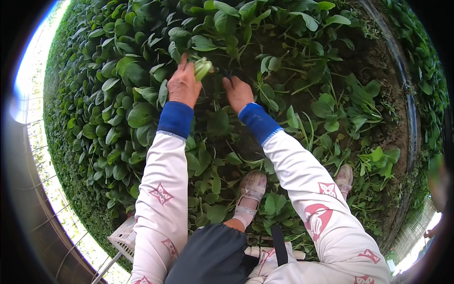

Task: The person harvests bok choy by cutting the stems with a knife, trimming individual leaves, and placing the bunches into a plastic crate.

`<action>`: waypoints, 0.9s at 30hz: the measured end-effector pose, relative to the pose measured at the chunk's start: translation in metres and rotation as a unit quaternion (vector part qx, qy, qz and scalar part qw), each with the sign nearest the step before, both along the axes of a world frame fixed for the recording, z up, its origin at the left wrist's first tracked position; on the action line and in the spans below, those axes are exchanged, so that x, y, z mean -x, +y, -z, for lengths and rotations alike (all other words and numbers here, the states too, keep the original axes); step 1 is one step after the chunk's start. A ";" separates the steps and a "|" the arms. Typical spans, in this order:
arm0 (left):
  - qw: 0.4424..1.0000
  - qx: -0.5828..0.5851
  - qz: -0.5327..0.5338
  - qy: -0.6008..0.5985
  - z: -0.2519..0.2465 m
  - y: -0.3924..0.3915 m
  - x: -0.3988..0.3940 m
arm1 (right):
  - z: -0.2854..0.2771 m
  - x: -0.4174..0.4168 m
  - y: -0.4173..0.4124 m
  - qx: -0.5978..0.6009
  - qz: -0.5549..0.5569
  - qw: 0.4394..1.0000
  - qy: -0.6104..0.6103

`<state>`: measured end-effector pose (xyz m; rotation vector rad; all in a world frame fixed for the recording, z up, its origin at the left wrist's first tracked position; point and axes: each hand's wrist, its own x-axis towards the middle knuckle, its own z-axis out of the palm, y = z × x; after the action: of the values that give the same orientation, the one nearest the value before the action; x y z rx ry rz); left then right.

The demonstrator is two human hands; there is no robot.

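Observation:
My left hand (184,83) is closed around a leafy green plant, whose pale cut stems (202,68) point to the right. Its leaves are partly hidden by the hand and by the foliage about it. Just to the right, my right hand (238,90) grips a small dark tool (226,74), mostly hidden by the fingers; its kind is not clear. Dense leafy greens (140,114) stand left of my hands. Loose and leaning plants (324,106) lie over dark soil on the right.
A black hose or pipe (411,117) runs along the bed's right edge. Below are my shoes (252,184), (344,179) among leaves. A white plastic crate (123,236) stands at lower left, near a wire mesh fence (53,209). Another planted bed (427,67) lies beyond the hose.

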<state>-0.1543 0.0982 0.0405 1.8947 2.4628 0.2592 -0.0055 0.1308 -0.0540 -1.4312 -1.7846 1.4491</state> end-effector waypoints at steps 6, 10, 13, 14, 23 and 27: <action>0.988 0.012 -0.152 -0.002 0.017 0.000 0.031 | 0.017 0.041 0.009 -0.044 -0.043 0.991 -0.121; 0.985 -0.024 -0.167 -0.013 0.019 -0.004 0.036 | 0.018 0.056 0.002 -0.040 -0.033 0.990 -0.134; 0.982 -0.055 -0.178 -0.013 0.016 -0.004 0.033 | 0.017 0.067 0.006 0.033 -0.054 0.989 -0.135; 0.979 -0.070 -0.188 -0.023 0.012 -0.005 0.031 | 0.018 0.071 0.010 0.039 -0.069 0.988 -0.129; 0.808 -0.234 -0.217 -0.496 -0.021 -0.045 0.002 | -0.033 -0.019 -0.017 0.022 0.206 0.953 0.222; 0.830 -0.156 -0.192 -0.500 -0.040 -0.061 -0.032 | -0.108 -0.043 -0.027 -0.080 0.056 0.966 0.239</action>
<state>-0.1228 0.0374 0.0805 0.8341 2.0065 1.3273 0.0371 0.1043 0.0540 -0.9786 -1.4531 1.4076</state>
